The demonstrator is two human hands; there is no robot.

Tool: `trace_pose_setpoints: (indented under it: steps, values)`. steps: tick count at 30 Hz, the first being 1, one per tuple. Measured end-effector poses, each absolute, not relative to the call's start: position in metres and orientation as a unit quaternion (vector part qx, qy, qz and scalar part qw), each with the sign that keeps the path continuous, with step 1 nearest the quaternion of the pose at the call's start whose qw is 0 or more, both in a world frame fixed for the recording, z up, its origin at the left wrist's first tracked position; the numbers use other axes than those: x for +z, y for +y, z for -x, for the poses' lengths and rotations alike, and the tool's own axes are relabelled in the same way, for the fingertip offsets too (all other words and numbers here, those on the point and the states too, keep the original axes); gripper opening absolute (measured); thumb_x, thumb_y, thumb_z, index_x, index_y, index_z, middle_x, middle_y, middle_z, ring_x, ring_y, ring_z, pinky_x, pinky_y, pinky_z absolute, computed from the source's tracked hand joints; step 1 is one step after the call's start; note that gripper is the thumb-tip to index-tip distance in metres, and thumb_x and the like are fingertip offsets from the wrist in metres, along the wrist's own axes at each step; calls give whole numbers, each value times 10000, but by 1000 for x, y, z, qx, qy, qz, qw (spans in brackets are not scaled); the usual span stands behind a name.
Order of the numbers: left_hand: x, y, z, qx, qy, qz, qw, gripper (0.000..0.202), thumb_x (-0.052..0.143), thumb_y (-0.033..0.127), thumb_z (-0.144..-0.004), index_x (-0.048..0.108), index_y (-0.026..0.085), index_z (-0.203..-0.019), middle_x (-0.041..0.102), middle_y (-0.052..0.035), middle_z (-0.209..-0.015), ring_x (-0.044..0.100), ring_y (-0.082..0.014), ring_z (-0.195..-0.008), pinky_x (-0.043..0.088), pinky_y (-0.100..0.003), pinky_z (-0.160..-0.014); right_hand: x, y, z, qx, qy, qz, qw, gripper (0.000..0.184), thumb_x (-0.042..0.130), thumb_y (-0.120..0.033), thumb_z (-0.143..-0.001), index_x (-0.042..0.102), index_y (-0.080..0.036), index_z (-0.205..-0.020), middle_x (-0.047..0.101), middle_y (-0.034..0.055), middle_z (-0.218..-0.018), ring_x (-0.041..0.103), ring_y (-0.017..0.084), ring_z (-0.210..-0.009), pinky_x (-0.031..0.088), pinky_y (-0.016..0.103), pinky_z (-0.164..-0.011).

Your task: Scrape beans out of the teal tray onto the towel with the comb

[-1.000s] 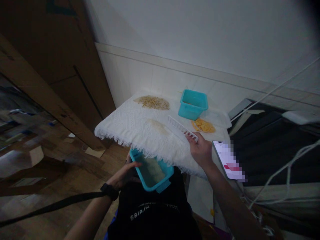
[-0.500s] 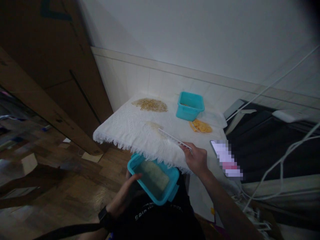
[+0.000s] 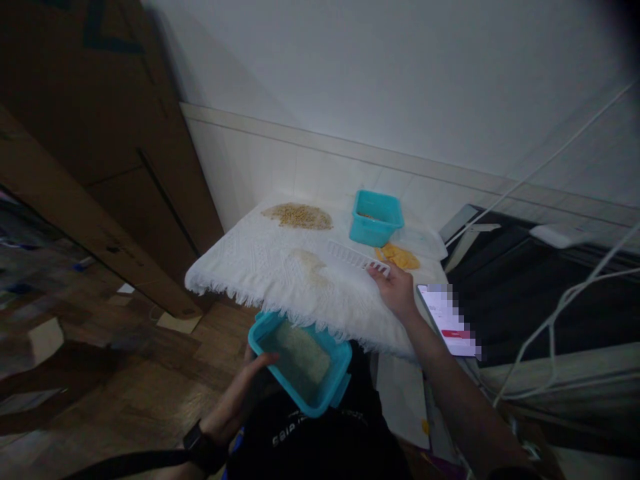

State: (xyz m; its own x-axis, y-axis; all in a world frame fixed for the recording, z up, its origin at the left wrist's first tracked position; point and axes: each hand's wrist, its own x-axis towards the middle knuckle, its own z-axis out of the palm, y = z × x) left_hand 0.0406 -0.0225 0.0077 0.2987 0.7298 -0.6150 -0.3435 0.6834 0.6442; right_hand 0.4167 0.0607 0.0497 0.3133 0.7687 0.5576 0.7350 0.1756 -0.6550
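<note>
My left hand [image 3: 255, 377] grips the near left rim of a teal plastic container [image 3: 343, 363], thumb over the edge. Pale grains, rice-like, lie in this tilted container, just below the fringed edge of a white cloth [image 3: 250, 260]. In my right hand [image 3: 393, 287] is one end of a narrow white plastic strip with a row of slots [image 3: 353, 255], held over the cloth. A thin patch of pale grains [image 3: 313, 267] lies to the left of the strip. Farther back is a spread pile of tan beans or kernels [image 3: 303, 216].
A second teal container [image 3: 375, 230] with some brown contents stands at the back. Beside it lie a yellow cloth [image 3: 397, 256] and a clear lid [image 3: 425, 245]. A phone [image 3: 447, 320] rests on the right. White cables [image 3: 553, 333] hang at the right; a large cardboard box [image 3: 125, 200] stands left.
My right hand has moved the white strip back, away from the cloth's front edge, and turned it so its slotted face shows. My left hand still holds the container in nearly the same place.
</note>
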Motion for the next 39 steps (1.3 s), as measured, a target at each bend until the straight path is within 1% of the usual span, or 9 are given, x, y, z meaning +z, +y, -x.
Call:
trace_pose_setpoints:
  steps: [2, 7, 14, 19, 22, 27, 31, 35, 39]
  values:
    - [8, -21, -40, 338, 495, -195, 776, 992, 895, 372, -857, 402, 375, -1718, 696, -145, -1649, 678, -419, -1491, 568, -598, -1193, 49, 64, -411, 35, -590, 633, 501, 490, 684, -699, -960, 775, -234, -837, 692, 20, -616, 629, 220, -567, 459, 312, -553]
    - [8, -20, -38, 341, 483, -201, 781, 899, 876, 402, -886, 450, 346, -1676, 677, -148, -1675, 651, -400, -1527, 569, -558, -1196, 46, 75, -396, 54, -612, 614, 496, 430, 681, -639, -975, 764, -239, -844, 678, 6, -625, 600, 198, -550, 425, 301, -559]
    - [14, -14, -37, 336, 500, -201, 773, 906, 885, 403, -885, 468, 382, -1688, 755, -132, -1573, 722, -392, -1439, 566, -569, -1193, 48, 102, -376, 68, -634, 608, 473, 346, 698, -543, -997, 767, -230, -869, 640, -16, -597, 595, 192, -555, 401, 292, -580]
    - [13, -10, -34, 329, 514, -200, 766, 914, 902, 435, -867, 488, 340, -1676, 728, -161, -1603, 724, -410, -1431, 593, -560, -1163, 58, 129, -355, 74, -642, 613, 454, 256, 754, -428, -982, 741, -228, -822, 667, -17, -617, 619, 187, -569, 403, 281, -586]
    - [10, -9, -33, 335, 515, -196, 764, 911, 920, 426, -844, 512, 349, -1654, 724, -158, -1611, 706, -417, -1456, 604, -561, -1142, 61, 134, -346, 71, -659, 606, 440, 250, 750, -427, -998, 762, -233, -841, 686, -16, -623, 642, 191, -585, 409, 270, -577]
    - [6, -7, -32, 339, 518, -186, 763, 981, 962, 444, -788, 505, 363, -1651, 763, -146, -1544, 719, -425, -1422, 592, -572, -1135, 57, 124, -341, 45, -686, 588, 427, 252, 713, -434, -1044, 825, -237, -934, 750, 0, -656, 680, 190, -583, 446, 259, -585]
    - [5, -5, -32, 340, 522, -189, 759, 963, 954, 440, -781, 509, 355, -1632, 761, -155, -1531, 694, -446, -1449, 577, -593, -1141, 51, 110, -337, 24, -717, 566, 407, 198, 709, -352, -1057, 864, -235, -1015, 830, 25, -743, 734, 190, -595, 495, 256, -614]
    - [5, -5, -31, 334, 522, -188, 762, 957, 950, 447, -798, 495, 354, -1635, 732, -157, -1579, 710, -429, -1428, 590, -572, -1132, 45, 97, -333, 6, -744, 541, 392, 177, 711, -265, -1052, 883, -240, -1084, 881, 44, -836, 810, 200, -686, 545, 247, -655]
    - [4, -5, -30, 339, 520, -182, 763, 945, 955, 461, -798, 511, 373, -1628, 756, -143, -1536, 733, -424, -1387, 599, -558, -1113, 40, 81, -328, -12, -761, 520, 388, 195, 713, -223, -1047, 889, -250, -1127, 884, 35, -830, 822, 196, -679, 570, 244, -660]
